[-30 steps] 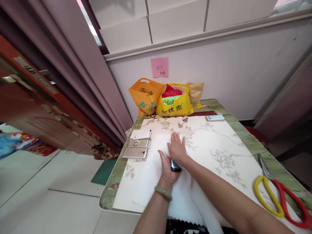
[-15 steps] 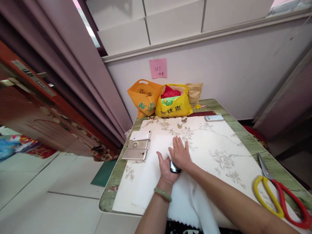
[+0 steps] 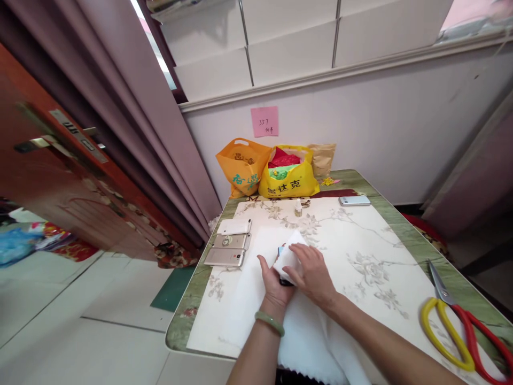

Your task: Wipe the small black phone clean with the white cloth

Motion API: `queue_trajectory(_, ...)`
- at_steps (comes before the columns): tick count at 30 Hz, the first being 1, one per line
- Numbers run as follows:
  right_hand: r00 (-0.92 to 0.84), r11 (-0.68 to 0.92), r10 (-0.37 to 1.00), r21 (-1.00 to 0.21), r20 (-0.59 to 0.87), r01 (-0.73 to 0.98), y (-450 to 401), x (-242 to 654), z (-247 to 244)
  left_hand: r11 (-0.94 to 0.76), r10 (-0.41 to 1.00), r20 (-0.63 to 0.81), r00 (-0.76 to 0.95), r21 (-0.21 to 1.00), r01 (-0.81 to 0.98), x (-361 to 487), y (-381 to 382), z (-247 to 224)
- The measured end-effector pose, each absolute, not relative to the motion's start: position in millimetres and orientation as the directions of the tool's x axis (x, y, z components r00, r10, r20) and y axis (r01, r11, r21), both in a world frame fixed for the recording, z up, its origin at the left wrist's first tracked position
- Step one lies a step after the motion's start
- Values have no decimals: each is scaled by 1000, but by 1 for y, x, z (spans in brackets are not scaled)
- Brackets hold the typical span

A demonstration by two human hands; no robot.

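Observation:
My left hand (image 3: 273,286), with a green bangle at its wrist, lies palm up with the thumb raised and cradles a dark-edged mobile phone (image 3: 285,282). Most of the phone is covered by a white cloth (image 3: 292,256); a bit of blue shows at its upper left. My right hand (image 3: 315,267) grips this cloth on top of the phone with bent fingers. Below both hands a larger white cloth (image 3: 308,342) with a scalloped edge drapes over the table's near side. Whether the two cloths are one piece I cannot tell.
Phones (image 3: 224,256) lie in a row on the left, and another phone (image 3: 355,200) at the far right. A small bottle (image 3: 298,208) stands near the back, before a yellow bag (image 3: 290,184) and an orange bag (image 3: 242,166). Large scissors (image 3: 444,297) lie on the right.
My right hand has drawn back from lying flat over the phone and now pinches a raised white cloth upon it. The left hand still holds the phone. The view has shifted slightly.

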State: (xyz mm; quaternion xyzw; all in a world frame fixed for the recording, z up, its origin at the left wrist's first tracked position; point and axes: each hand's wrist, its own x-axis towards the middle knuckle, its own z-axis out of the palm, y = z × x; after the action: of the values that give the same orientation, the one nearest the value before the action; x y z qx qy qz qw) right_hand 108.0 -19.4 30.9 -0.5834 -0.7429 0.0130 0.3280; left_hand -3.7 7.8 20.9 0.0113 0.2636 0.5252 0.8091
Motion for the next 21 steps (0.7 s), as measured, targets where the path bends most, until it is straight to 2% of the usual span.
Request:
queue_trajectory(3, -152, 339, 905, -457, 397, 822, -28, 116, 36, 410, 883, -366, 294, 294, -864, -1, 9, 22)
queue_trajectory(7, -184, 317, 940, -532, 287, 785, -36, 119, 35, 436, 874, -368, 317, 307, -846, -2, 9, 20)
queue_trajectory(12, -284, 390, 921, -618, 268, 683, -32, 123, 44, 445, 877, -335, 344, 298, -845, -4, 9, 19)
queue_trajectory(14, -206, 346, 938, -707, 279, 617, -31, 123, 51, 451, 875, -333, 351, 299, -841, -3, 9, 19)
queue_trajectory(17, 30, 223, 965, -875, 260, 431, -29, 118, 63, 457, 876, -320, 360, 316, -832, -3, 9, 16)
queue_trajectory(18, 49, 204, 970, -912, 237, 355, -28, 115, 66, 464, 874, -324, 363, 326, -824, -3, 9, 14)
queue_trajectory(21, -87, 197, 980, -949, 181, 246, -20, 110, 73, 460, 872, -355, 337, 359, -812, -4, 9, 6)
